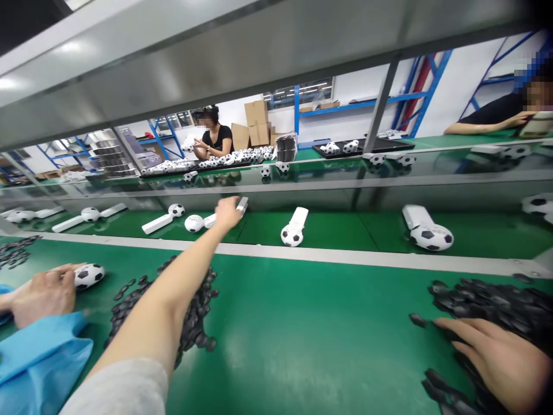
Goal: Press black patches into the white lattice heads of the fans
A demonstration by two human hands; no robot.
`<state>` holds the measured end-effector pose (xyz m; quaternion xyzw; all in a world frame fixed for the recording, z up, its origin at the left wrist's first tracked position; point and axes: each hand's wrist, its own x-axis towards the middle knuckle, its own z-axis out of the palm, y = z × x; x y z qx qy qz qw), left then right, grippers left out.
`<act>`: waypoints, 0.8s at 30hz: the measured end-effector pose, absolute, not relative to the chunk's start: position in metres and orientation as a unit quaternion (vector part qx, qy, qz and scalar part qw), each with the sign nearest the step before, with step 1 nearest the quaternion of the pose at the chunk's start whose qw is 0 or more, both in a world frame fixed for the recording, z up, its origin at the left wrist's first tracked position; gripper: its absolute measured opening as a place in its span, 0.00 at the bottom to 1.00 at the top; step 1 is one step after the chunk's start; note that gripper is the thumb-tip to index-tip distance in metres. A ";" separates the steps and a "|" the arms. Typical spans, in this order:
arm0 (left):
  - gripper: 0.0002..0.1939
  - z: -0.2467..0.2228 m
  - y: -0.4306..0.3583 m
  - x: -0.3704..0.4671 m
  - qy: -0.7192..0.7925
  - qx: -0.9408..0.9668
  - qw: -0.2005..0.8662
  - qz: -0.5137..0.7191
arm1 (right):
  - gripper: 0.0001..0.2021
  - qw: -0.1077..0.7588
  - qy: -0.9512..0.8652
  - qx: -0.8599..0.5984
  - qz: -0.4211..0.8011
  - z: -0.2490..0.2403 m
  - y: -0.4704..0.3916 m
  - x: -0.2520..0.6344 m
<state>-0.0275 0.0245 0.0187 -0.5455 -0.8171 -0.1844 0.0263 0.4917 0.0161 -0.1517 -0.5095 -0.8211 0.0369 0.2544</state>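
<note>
My left hand (228, 213) reaches across to the green conveyor belt (339, 227), its fingers closed around a white handle (242, 205); motion blurs the fingertips. Close by on the belt lies a white-handled piece with a football-patterned head (194, 223), partly behind my hand. At the right, my right hand (496, 354) rests over a pile of small black pieces (492, 300), fingers stretched out and apart. One loose black piece (418, 320) lies just beyond its fingertips, and more black pieces are partly hidden under the palm.
Other football-headed pieces (292, 233) lie along the belt. Beneath my left forearm is another black pile (196, 323). A co-worker's hand (47, 294) holds a football-headed piece at the left. A metal rail (302, 255) edges the belt; people sit beyond.
</note>
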 end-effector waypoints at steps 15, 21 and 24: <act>0.32 0.019 -0.050 -0.053 -0.851 -0.518 -0.082 -0.026 | 0.12 0.208 -0.830 -0.515 0.050 -0.081 -0.030 0.445; 0.38 0.011 -0.097 0.059 -0.706 -0.694 -0.139 -0.026 | 0.13 0.149 -0.846 -0.503 0.098 -0.077 -0.035 0.435; 0.29 0.011 -0.098 0.093 -0.615 -0.782 -0.101 -0.027 | 0.13 0.133 -0.858 -0.489 0.085 -0.071 -0.040 0.431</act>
